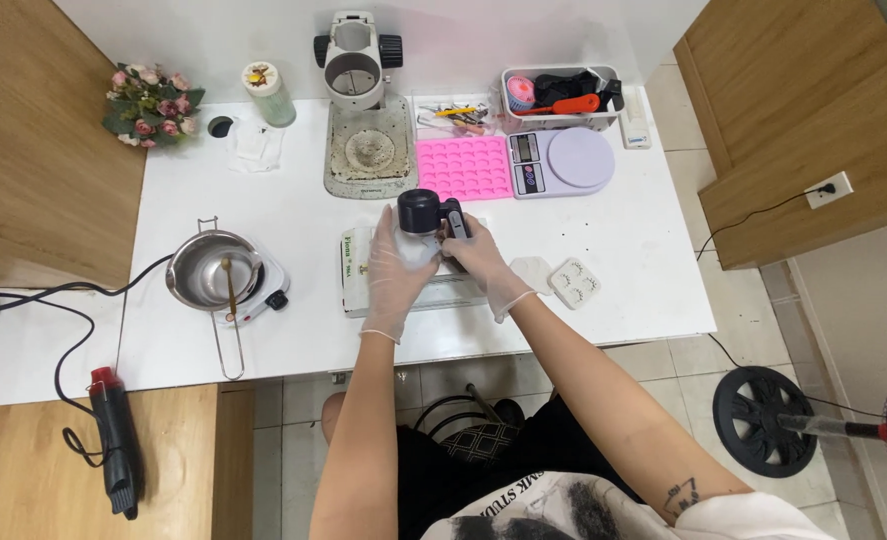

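Both my hands wear thin clear gloves and meet over the middle of the white table [603, 250]. My right hand [479, 258] grips the handle of a small black device with a round head [421, 210]. My left hand [399, 270] presses a white cloth or tissue against the underside of that head. Beneath both hands lies a flat white box [355, 270] with printed edges.
A pink silicone mould [465, 167], a kitchen scale [563, 162], a white tool tray [560, 95] and a microscope stand [368, 110] line the back. A metal pot on a small hotplate [219, 272] sits left. Two white moulds [561, 280] lie right. A heat gun [115, 440] rests on the lower bench.
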